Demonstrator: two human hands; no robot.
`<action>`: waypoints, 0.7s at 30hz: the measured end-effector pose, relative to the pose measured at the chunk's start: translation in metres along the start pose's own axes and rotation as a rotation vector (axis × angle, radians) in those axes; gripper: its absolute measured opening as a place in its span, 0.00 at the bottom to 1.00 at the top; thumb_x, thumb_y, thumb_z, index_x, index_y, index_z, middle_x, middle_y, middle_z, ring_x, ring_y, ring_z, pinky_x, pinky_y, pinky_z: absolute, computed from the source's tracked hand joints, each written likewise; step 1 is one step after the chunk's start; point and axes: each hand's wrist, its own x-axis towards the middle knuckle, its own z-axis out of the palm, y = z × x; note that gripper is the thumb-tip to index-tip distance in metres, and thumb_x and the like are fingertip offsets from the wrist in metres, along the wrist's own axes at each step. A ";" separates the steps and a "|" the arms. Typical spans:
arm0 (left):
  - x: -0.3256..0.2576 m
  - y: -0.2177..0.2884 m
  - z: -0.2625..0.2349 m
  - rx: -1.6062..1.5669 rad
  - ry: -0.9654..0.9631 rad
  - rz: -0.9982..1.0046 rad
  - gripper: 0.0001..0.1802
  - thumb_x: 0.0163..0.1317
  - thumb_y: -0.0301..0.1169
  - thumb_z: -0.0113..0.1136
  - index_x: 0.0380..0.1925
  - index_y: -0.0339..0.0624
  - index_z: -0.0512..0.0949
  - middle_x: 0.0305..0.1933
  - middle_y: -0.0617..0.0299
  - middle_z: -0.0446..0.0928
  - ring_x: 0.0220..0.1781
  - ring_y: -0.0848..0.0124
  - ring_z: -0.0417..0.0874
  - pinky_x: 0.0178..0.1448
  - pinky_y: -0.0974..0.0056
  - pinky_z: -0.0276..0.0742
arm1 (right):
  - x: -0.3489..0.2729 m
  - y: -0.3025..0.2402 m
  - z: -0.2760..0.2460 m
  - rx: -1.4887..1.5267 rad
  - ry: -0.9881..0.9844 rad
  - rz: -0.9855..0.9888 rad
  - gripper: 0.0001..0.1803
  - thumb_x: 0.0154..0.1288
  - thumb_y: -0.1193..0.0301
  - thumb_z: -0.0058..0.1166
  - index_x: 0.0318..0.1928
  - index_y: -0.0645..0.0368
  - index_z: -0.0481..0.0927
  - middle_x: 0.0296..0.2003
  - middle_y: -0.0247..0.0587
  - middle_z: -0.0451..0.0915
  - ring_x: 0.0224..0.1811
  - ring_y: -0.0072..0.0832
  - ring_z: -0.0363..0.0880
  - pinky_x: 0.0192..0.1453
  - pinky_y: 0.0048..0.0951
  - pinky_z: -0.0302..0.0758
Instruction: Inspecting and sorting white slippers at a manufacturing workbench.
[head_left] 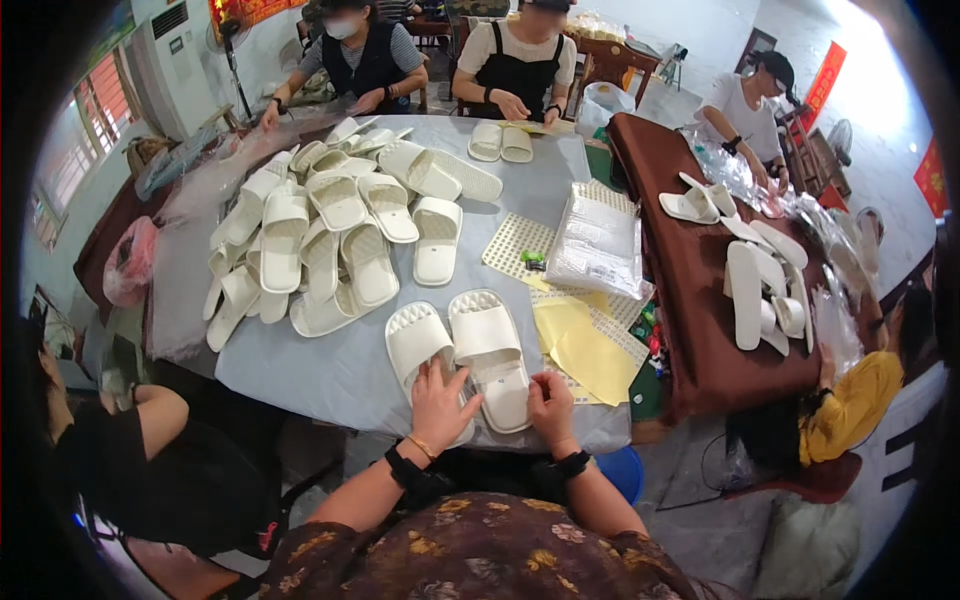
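Two cream slide slippers lie side by side in front of me, toes pointing away. My left hand (440, 405) lies over the left slipper (415, 338), fingers stretched out and apart, hiding much of its footbed. Beside the heel of the right slipper (487, 330), my right hand (550, 407) is closed, thumb and fingers pressed together. Whatever it may hold is too small to make out. A small dark mark shows on the right slipper's footbed. Sticker sheets (520, 243) and yellow backing paper (590, 352) lie just right of my right hand.
A heap of cream slippers (340, 215) covers the table's (300, 365) left half. A silvery padded bag (597, 240) lies on the right. More slippers (765, 280) rest on the brown table (690, 345). Several people work around both tables; one in black (160, 460) sits at my left.
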 end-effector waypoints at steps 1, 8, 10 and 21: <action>-0.002 -0.002 0.000 -0.006 0.013 -0.016 0.28 0.57 0.47 0.65 0.52 0.41 0.78 0.56 0.40 0.70 0.57 0.41 0.70 0.62 0.44 0.66 | -0.002 -0.001 0.006 0.009 0.009 -0.007 0.05 0.65 0.76 0.55 0.40 0.64 0.78 0.29 0.45 0.80 0.29 0.32 0.79 0.36 0.31 0.76; 0.013 -0.004 0.020 -0.067 -0.098 -0.083 0.33 0.57 0.51 0.64 0.52 0.34 0.73 0.64 0.33 0.65 0.68 0.39 0.63 0.71 0.41 0.55 | -0.009 0.008 0.001 -0.038 0.034 -0.069 0.06 0.64 0.75 0.55 0.40 0.64 0.78 0.28 0.44 0.80 0.29 0.30 0.79 0.36 0.30 0.76; 0.010 -0.007 0.012 -0.151 -0.073 -0.118 0.32 0.57 0.50 0.65 0.50 0.33 0.73 0.64 0.33 0.65 0.67 0.40 0.64 0.71 0.43 0.56 | -0.012 0.002 0.003 0.002 0.023 -0.015 0.06 0.64 0.76 0.55 0.40 0.64 0.78 0.28 0.43 0.80 0.29 0.30 0.79 0.36 0.29 0.76; 0.035 -0.031 -0.070 -0.249 -0.004 -0.019 0.29 0.55 0.45 0.69 0.42 0.29 0.73 0.49 0.37 0.70 0.56 0.42 0.70 0.60 0.48 0.67 | -0.003 0.011 0.004 -0.038 0.052 -0.106 0.03 0.65 0.78 0.55 0.38 0.64 0.78 0.28 0.38 0.79 0.29 0.22 0.77 0.36 0.24 0.74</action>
